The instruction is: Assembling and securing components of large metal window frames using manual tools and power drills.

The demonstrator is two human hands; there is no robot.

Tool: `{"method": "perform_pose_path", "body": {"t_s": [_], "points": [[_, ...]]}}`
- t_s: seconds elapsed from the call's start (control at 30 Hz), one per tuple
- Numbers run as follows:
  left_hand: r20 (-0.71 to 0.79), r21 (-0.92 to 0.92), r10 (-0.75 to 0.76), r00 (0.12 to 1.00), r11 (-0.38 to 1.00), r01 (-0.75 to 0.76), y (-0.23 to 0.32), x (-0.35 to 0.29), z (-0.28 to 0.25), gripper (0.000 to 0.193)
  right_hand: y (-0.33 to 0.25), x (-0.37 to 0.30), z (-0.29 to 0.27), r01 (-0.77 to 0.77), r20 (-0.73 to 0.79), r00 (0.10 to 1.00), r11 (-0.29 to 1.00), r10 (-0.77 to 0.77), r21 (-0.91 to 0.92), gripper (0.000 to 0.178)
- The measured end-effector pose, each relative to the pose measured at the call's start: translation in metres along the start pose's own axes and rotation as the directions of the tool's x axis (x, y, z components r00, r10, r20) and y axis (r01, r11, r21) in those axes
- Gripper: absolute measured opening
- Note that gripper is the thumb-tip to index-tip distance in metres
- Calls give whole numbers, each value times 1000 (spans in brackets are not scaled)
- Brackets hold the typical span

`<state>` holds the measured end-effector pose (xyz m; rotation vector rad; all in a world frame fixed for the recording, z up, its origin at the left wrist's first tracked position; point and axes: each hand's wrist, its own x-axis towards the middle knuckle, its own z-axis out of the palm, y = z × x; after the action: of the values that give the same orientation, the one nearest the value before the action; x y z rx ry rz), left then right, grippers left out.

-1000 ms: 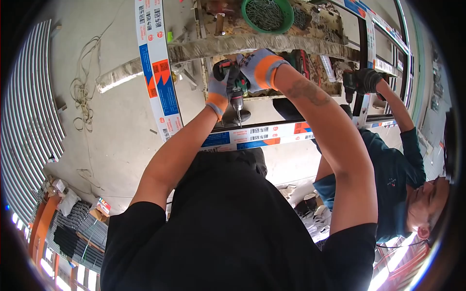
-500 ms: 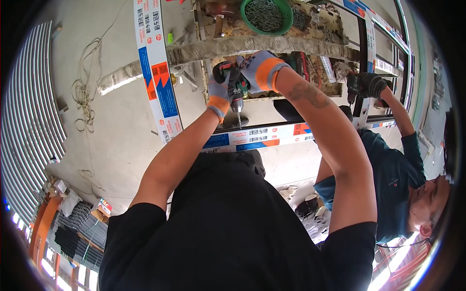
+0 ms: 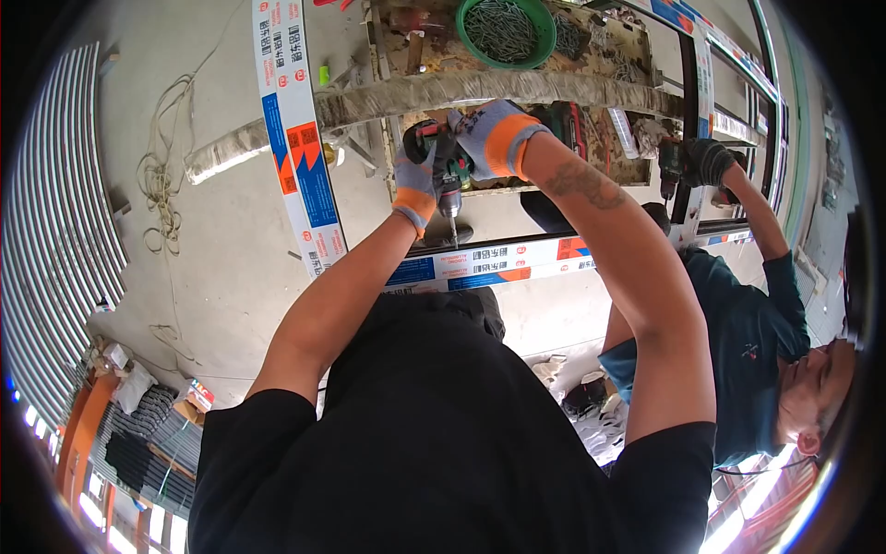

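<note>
A green and black cordless drill (image 3: 450, 192) is held between my two gloved hands, its bit pointing toward me. The bit's tip meets the dark inner edge of the near frame bar (image 3: 544, 254), which is wrapped in white, blue and orange film. My left hand (image 3: 414, 181), in a grey and orange glove, is closed on the drill's left side. From the right, my right hand (image 3: 491, 137) is closed around the tool's back end; its fingertips are partly hidden. The frame's left bar (image 3: 303, 138) runs away from me.
A padded crossbeam (image 3: 397, 97) lies under the frame. Beyond it, a green bowl of screws (image 3: 506, 32) stands on a worn bench (image 3: 434, 66). At the right a co-worker's gloved hand (image 3: 709, 162) holds another drill (image 3: 671, 166). Rope (image 3: 161, 194) lies on the floor at left.
The drill has shifted slightly toward the near bar, with my hands still on it. The co-worker's hand has barely moved.
</note>
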<state>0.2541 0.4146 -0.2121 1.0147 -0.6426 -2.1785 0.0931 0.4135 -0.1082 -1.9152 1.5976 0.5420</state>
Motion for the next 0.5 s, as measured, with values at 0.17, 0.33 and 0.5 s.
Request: {"method": "perform_pose_path", "body": {"t_s": [0.17, 0.33, 0.5], "points": [[108, -59, -61, 992, 996, 67, 3, 3, -9, 28, 1, 3, 1, 0, 19, 1000, 1000, 0, -4, 63], [26, 232, 29, 999, 972, -34, -3, -10, -2, 28, -3, -3, 17, 18, -12, 1000, 999, -18, -51, 63], [59, 314, 127, 990, 939, -139, -6, -1, 0, 28, 4, -4, 20, -9, -39, 999, 999, 8, -34, 67]]}}
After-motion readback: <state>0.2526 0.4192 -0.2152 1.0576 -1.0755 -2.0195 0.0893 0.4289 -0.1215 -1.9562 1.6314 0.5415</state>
